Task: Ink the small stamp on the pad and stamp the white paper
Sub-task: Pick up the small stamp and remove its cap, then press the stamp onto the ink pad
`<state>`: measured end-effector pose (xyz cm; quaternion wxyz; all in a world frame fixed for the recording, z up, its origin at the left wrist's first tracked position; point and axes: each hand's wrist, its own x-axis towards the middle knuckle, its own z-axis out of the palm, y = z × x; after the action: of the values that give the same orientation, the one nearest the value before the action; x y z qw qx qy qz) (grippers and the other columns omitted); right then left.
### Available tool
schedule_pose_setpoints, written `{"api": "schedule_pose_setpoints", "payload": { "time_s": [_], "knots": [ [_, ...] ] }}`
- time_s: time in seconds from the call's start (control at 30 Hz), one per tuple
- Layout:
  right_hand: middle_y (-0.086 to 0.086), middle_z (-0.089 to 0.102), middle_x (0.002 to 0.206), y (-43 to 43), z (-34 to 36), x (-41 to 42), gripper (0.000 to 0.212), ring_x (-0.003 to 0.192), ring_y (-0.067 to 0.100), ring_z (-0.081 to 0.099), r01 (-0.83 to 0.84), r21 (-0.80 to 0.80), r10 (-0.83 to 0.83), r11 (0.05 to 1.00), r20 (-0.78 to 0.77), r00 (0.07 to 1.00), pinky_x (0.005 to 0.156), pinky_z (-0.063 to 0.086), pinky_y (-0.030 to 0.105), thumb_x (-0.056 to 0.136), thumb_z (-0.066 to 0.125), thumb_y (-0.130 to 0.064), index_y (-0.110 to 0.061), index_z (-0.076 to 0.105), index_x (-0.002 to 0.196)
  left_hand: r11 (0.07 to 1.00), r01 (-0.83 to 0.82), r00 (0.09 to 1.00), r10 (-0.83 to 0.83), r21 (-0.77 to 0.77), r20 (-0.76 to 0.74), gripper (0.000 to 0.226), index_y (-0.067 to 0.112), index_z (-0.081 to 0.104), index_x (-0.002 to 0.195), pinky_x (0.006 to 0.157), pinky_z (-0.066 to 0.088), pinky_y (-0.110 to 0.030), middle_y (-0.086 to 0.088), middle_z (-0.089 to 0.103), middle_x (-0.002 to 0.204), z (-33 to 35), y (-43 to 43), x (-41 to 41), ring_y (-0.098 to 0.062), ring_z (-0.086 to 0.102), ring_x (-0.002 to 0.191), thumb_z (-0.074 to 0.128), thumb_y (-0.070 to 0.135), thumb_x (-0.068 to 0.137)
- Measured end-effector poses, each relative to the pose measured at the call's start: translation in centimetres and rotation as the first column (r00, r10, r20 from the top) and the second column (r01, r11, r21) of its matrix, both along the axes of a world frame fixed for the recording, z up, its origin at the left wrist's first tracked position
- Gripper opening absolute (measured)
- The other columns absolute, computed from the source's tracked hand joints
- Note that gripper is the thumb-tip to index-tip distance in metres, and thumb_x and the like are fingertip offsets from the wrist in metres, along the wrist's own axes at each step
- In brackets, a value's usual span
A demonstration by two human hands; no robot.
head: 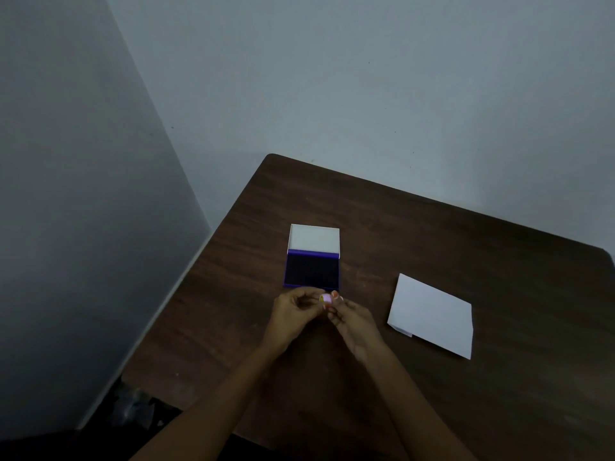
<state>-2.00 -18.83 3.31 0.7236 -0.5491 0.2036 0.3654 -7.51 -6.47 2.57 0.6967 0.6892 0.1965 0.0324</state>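
Observation:
A small pale pink stamp (325,298) is pinched between the fingertips of both hands, just in front of the ink pad. My left hand (294,314) grips it from the left and my right hand (354,322) from the right. The ink pad (312,271) lies flat with its purple case open, its dark inked surface facing up and its white lid (313,240) folded back. To the right of my hands lies the white paper (432,316), flat on the table, with one corner folded.
The dark brown wooden table (432,234) stands in a corner, with pale walls behind and to the left. Its left edge runs diagonally next to the wall. Dark clutter (133,407) sits on the floor at the lower left.

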Motion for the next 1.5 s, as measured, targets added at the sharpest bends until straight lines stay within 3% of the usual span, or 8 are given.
{"api": "schedule_pose_setpoints", "payload": {
  "time_s": [0.2,0.33,0.53,0.73,0.9,1.03,1.17,1.5],
  "knots": [
    [0.015,0.064,0.101,-0.9,0.6,1.3,0.014,0.094,0.021,0.061,0.235,0.293,-0.171,0.927,-0.226,0.959,0.056,0.058,0.024,0.083,0.054,-0.003,-0.005,0.065,0.091,0.987,-0.032,0.996,0.044,0.155,-0.075,0.018,0.012,0.066,0.096,0.085,0.051,-0.025,-0.005,0.067,0.1,-0.8,0.8,0.2,-0.013,0.063,0.094,0.067,0.011,0.078],
    [0.018,0.066,0.094,-1.1,1.3,1.6,0.018,0.088,0.021,0.06,0.332,0.384,-0.21,0.862,-0.324,0.922,0.055,0.058,0.027,0.069,0.061,-0.004,-0.002,0.066,0.087,0.786,0.295,0.956,-0.248,0.543,-0.159,0.018,0.013,0.06,0.101,0.085,0.047,-0.026,-0.005,0.055,0.111,-2.3,0.4,0.5,-0.014,0.054,0.099,0.061,0.016,0.084],
    [0.02,0.073,0.075,-1.5,2.2,1.9,0.013,0.079,0.022,0.061,0.384,0.445,-0.215,0.809,-0.384,0.898,0.054,0.058,0.027,0.068,0.06,-0.003,0.002,0.07,0.075,0.63,0.384,0.918,-0.341,0.675,-0.204,0.038,0.018,0.052,0.118,0.09,0.036,-0.023,-0.004,0.049,0.125,-3.9,0.1,0.8,-0.014,0.044,0.112,0.061,0.029,0.082],
    [0.02,0.073,0.073,-1.4,2.2,2.5,0.021,0.084,0.022,0.06,0.424,0.432,-0.251,0.796,-0.402,0.881,0.054,0.058,0.028,0.068,0.059,-0.002,-0.001,0.062,0.089,0.679,0.088,0.996,-0.066,0.729,-0.059,0.038,0.02,0.046,0.123,0.093,0.035,-0.025,-0.006,0.053,0.126,-4.5,3.0,1.3,-0.014,0.048,0.113,0.054,0.032,0.087],
    [0.018,0.068,0.096,-1.1,1.7,3.4,0.02,0.094,0.023,0.061,0.381,0.392,-0.26,0.838,-0.327,0.909,0.063,0.06,0.028,0.072,0.059,0.0,-0.002,0.064,0.092,0.667,0.091,0.993,-0.007,0.739,-0.116,0.079,0.018,0.023,0.14,0.108,0.02,-0.034,-0.01,0.032,0.148,-5.4,5.5,2.9,-0.021,0.027,0.136,0.064,0.044,0.078],
    [0.007,0.065,0.108,-0.2,0.5,4.7,0.02,0.102,0.016,0.059,0.04,0.03,-0.044,0.999,0.125,0.991,0.078,0.055,0.026,0.085,0.059,-0.015,-0.013,0.064,0.104,0.553,0.163,0.986,-0.08,0.817,-0.143,0.09,0.02,0.008,0.144,0.112,0.007,-0.032,-0.008,0.019,0.154,-6.4,5.8,3.4,-0.017,0.015,0.141,0.052,0.061,0.077],
    [-0.005,0.068,0.1,2.0,-0.8,5.7,0.023,0.089,0.003,0.059,-0.04,-0.486,0.312,0.873,0.493,0.812,0.071,0.042,0.01,0.079,0.068,-0.02,-0.017,0.065,0.101,0.519,0.172,0.985,-0.086,0.837,-0.149,0.087,0.019,0.005,0.144,0.112,0.002,-0.029,-0.007,0.016,0.155,-7.0,6.0,3.5,-0.014,0.01,0.141,0.047,0.062,0.08],
    [0.016,0.063,0.109,3.5,-2.8,7.2,0.02,0.102,0.023,0.055,0.041,-0.795,0.704,0.605,0.558,0.439,0.085,0.038,0.024,0.087,0.056,-0.011,-0.003,0.061,0.105,0.488,0.172,0.985,-0.092,0.856,-0.146,0.086,0.018,0.004,0.144,0.113,0.0,-0.029,-0.008,0.015,0.155,-7.3,6.1,3.6,-0.015,0.009,0.142,0.045,0.061,0.082]
  ]
}}
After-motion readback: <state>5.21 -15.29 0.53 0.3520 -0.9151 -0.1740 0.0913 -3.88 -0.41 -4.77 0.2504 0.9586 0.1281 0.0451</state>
